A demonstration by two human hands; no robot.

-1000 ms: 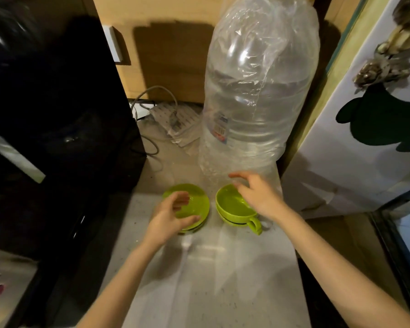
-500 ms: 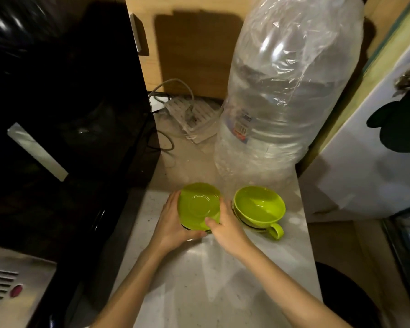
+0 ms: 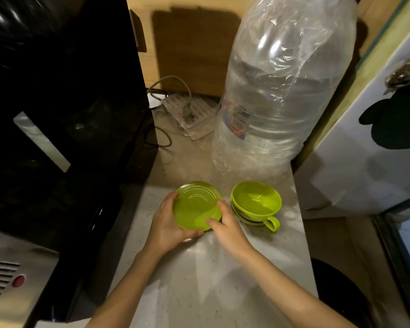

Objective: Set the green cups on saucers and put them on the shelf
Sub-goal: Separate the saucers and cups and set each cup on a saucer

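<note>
Here, both hands meet around a round lime-green plastic saucer (image 3: 195, 205) near the middle of the pale speckled desk (image 3: 213, 280). The left hand (image 3: 167, 224) has its grip closed on the saucer's left and near rim, thumb lying along the front edge and fingers curled up the left side. The right hand (image 3: 227, 227) holds the right rim, with its thumb on the upper face near the front and a fingertip on the far right edge. The saucer is tilted, its concave face with raised rings turned up toward the camera; whether its far edge touches the desk cannot be told.

Just to the right, apart from the hands, a lime-green plastic cup (image 3: 256, 201) stands upright on a second green saucer (image 3: 247, 220), whose rim peeks out beneath it. The cup looks empty and its loop handle points toward the near right.

Behind the cup rises a large clear plastic water bottle (image 3: 277, 102) wrapped in crinkled film, with a barcode label low on its left side. A white power strip (image 3: 189, 112) with a grey cable lies at the back, against a wooden panel. A glossy black appliance (image 3: 64, 102) fills the left side.
</note>
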